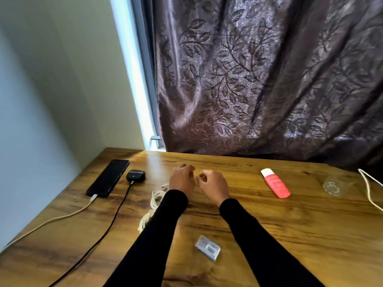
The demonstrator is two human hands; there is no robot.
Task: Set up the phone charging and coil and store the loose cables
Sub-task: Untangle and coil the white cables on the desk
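Note:
A black phone (107, 177) lies at the table's far left with a white charging cable (62, 216) plugged into its near end. Beside it a black earbuds case (135, 175) shows a green light, with a black cable (107, 226) running from it toward the front edge. A bundle of loose white cable (154, 206) lies under my left forearm. My left hand (182, 179) and my right hand (213, 185) hover close together above the table's middle, fingers curled; whether they pinch anything is unclear. Another white cable (369, 189) lies at the right edge.
A red and white tube (275, 184) lies to the right of my hands, and a clear glass (333, 186) stands beyond it. A small clear plastic case (207, 250) rests near the front between my forearms. A dark leaf-patterned curtain (259, 79) hangs behind the wooden table (290, 235).

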